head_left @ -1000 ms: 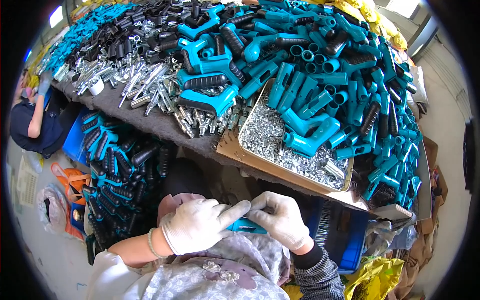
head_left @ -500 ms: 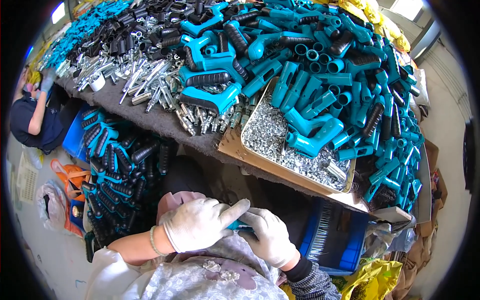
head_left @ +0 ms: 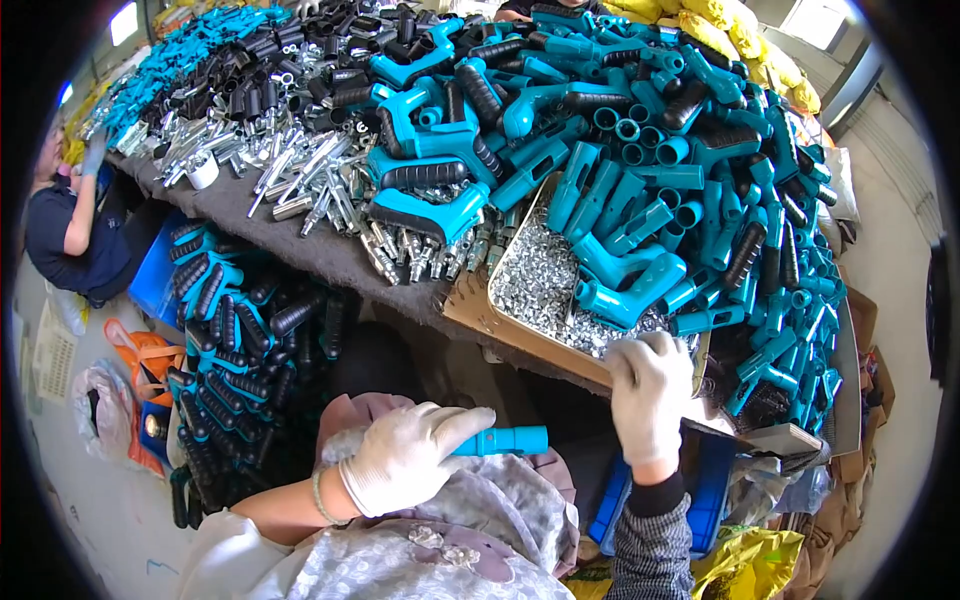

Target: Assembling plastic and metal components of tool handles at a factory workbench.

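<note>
My left hand [head_left: 405, 455], in a white glove, is closed around a teal plastic tube [head_left: 515, 440] held level above my lap. The tube's free end points right; the palm hides the rest. My right hand [head_left: 648, 395], gloved too, is at the near right edge of a shallow tray [head_left: 520, 326] of small shiny metal pieces [head_left: 535, 285]. Its fingers are bent down and pressed together at the pieces; whatever they hold is hidden. A teal pistol-shaped housing [head_left: 635, 290] lies on the metal pieces, just beyond that hand.
Teal housings [head_left: 610, 190] are heaped behind and right of the tray. Metal shafts [head_left: 335, 185] and black tubes [head_left: 265, 85] cover the table's left. Below stand a pile of black-gripped housings [head_left: 225, 380] and a blue bin [head_left: 710, 480]. Another person [head_left: 75, 235] sits far left.
My right hand has left the teal tube and moved right and forward to the tray. The left hand keeps the tube, which now shows more of its length.
</note>
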Tool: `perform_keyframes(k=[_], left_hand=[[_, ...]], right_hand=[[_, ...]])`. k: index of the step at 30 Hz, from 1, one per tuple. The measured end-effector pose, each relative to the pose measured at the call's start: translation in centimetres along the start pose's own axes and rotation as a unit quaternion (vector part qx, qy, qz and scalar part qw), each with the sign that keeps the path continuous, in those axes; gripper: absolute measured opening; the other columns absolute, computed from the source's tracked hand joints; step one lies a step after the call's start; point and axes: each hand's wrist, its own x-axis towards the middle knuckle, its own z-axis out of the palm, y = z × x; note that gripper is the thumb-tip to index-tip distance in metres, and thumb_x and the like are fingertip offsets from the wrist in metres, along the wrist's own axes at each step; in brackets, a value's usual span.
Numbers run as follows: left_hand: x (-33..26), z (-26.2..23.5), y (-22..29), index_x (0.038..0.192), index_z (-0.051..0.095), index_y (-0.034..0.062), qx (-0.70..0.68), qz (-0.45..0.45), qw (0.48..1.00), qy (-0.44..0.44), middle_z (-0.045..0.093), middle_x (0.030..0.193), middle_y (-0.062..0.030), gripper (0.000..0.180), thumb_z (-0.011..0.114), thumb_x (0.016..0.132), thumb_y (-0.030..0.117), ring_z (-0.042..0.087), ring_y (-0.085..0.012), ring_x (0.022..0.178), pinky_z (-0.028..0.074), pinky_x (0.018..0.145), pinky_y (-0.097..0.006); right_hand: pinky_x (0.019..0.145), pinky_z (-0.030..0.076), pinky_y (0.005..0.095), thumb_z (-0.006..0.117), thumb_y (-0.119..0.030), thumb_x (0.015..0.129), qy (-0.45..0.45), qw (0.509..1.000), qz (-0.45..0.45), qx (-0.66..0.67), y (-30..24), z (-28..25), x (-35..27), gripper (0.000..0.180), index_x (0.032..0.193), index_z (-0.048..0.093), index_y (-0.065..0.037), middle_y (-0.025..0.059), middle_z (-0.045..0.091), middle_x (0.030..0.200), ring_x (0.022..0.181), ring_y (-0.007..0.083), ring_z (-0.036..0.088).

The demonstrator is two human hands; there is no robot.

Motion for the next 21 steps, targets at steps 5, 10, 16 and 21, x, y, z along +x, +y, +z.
perform_keyframes(k=[5, 10, 16, 21], left_hand=[[-1.2, 0.9, -0.8, 0.123, 0.061, 0.0143, 0.064, 0.079, 0.995, -0.011, 0.059, 0.097, -0.0064, 0.038, 0.063, 0.086, 0.017, 0.062, -0.026, 0.083, 0.053, 0.071, -0.038], [-1.8, 1.6, -0.9, 0.123, 0.061, 0.0138, 0.066, 0.082, 0.994, -0.02, 0.063, 0.108, -0.0052, 0.041, 0.069, 0.084, 0.022, 0.068, -0.0266, 0.084, 0.056, 0.071, -0.039], [-1.9, 0.0, 0.0, 0.121, 0.064, 0.0084, -0.113, -0.028, 0.993, -0.013, 0.068, 0.115, -0.0105, 0.04, 0.074, 0.083, 0.018, 0.07, -0.0298, 0.096, 0.056, 0.082, -0.038], [-1.8, -0.6, 0.0, 0.126, 0.062, 0.0097, -0.25, -0.138, 0.958, -0.002, 0.07, 0.111, -0.0141, 0.044, 0.073, 0.085, 0.016, 0.07, -0.0291, 0.101, 0.054, 0.088, -0.036]], right_hand=[[0.074, 0.045, 0.0494, 0.072, -0.027, 0.079, -0.07, 0.989, 0.041, -0.123, 0.2, 1.8, 1.2, 0.02, 0.073, 0.07, -0.007, 0.0148, 0.062, 0.083, 0.087, 0.0364, 0.058], [0.069, 0.048, 0.0468, 0.072, -0.015, 0.069, -0.064, 0.995, 0.064, -0.049, 1.4, 1.8, 0.3, 0.009, 0.065, 0.069, -0.007, 0.0147, 0.062, 0.074, 0.077, 0.035, 0.061], [0.074, 0.046, 0.0473, 0.069, -0.012, 0.072, -0.059, 0.996, 0.033, -0.062, 0.9, 2.2, 0.3, 0.006, 0.069, 0.066, -0.007, 0.0152, 0.062, 0.078, 0.083, 0.0365, 0.059], [0.075, 0.046, 0.0475, 0.072, -0.015, 0.073, -0.026, 0.998, 0.045, -0.034, 0.7, 2.0, -0.1, 0.009, 0.072, 0.067, -0.008, 0.014, 0.063, 0.079, 0.084, 0.0352, 0.059]])
